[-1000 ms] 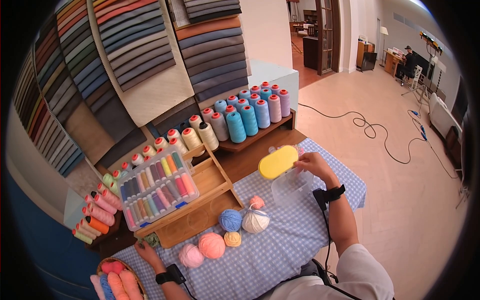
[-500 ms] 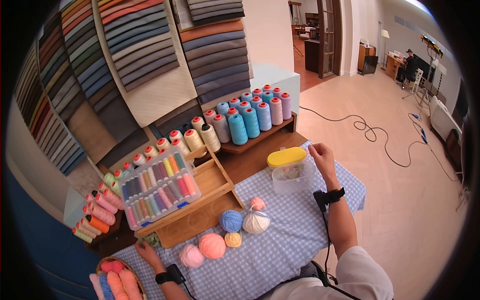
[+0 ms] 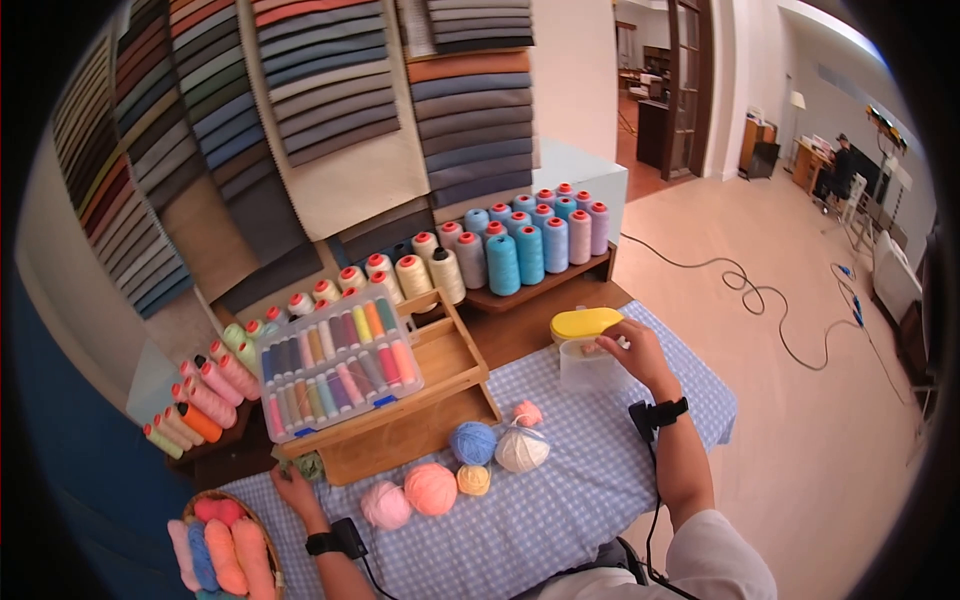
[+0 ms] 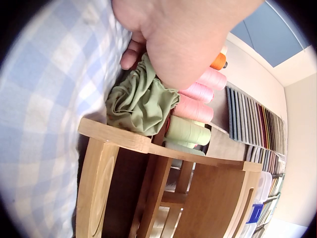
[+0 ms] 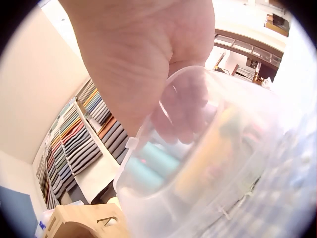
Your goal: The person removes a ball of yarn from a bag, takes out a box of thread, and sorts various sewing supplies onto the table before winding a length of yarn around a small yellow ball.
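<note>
At the tray's near left corner, my left hand (image 3: 296, 492) rests on the checked cloth (image 3: 560, 490). Its loosely bent fingers lie beside a crumpled green fabric bundle (image 4: 141, 101), which touches the hand in the left wrist view. My right hand (image 3: 640, 355) is over the clear plastic box (image 3: 590, 370), with its thumb and fingers apart near the rim. In the right wrist view its fingers (image 5: 178, 114) show through the box's cloudy wall; contact is unclear. Behind the box stands a container with a yellow lid (image 3: 585, 322).
Yarn balls, including a coral one (image 3: 430, 489) and a white one (image 3: 522, 449), lie mid-table. A thread case (image 3: 340, 365) sits on the wooden tray (image 3: 400, 445). Thread cones (image 3: 502, 265) line the back; a yarn basket (image 3: 272, 540) stands front left.
The yellow lid, first held up by my right hand, came down onto the rear container; that hand let go and moved over the clear box. The head view has shifted, while my left hand stays by the fabric.
</note>
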Tool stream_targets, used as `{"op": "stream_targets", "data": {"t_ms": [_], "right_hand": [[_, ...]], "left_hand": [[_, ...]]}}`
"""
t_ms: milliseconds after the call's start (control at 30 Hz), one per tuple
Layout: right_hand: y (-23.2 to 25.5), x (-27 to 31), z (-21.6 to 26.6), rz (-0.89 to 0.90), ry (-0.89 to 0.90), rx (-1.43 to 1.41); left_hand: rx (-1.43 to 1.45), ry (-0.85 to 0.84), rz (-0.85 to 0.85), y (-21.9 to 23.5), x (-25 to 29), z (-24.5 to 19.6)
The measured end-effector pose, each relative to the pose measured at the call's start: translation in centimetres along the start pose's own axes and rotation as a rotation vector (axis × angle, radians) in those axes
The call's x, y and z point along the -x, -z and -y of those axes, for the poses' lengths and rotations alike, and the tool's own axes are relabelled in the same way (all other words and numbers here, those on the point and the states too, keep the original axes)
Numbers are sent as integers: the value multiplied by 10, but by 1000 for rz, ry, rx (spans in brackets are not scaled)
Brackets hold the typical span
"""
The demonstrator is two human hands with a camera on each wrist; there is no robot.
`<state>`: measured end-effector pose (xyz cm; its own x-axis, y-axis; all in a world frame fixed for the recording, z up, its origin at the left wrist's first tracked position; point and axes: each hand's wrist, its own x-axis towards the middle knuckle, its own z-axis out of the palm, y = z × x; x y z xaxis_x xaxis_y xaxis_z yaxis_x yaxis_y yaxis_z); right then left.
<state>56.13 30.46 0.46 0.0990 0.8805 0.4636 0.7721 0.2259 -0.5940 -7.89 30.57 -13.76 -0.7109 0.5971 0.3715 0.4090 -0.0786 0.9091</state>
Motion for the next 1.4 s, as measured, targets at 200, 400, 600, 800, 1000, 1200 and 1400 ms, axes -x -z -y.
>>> {"op": "stream_targets", "data": {"t_ms": [200, 400, 600, 800, 1000, 1200, 1400], "right_hand": [[1, -1, 24, 9, 77, -60], [13, -8, 57, -26, 141, -8], [12, -68, 94, 63, 273, 151], [-25, -134, 79, 70, 387, 426], [-41, -157, 83, 169, 329, 354], [-56, -162, 81, 75, 455, 338], [-58, -160, 87, 63, 388, 335]], "left_hand": [[69, 53, 1, 0, 0, 5], [-40, 70, -34, -3, 3, 3], [-42, 25, -57, -9, 3, -3], [-30, 61, -59, -10, -2, 10], [-73, -11, -79, -8, 9, -15], [-126, -57, -98, -8, 11, -22], [-129, -56, -88, -8, 12, -23]]}}
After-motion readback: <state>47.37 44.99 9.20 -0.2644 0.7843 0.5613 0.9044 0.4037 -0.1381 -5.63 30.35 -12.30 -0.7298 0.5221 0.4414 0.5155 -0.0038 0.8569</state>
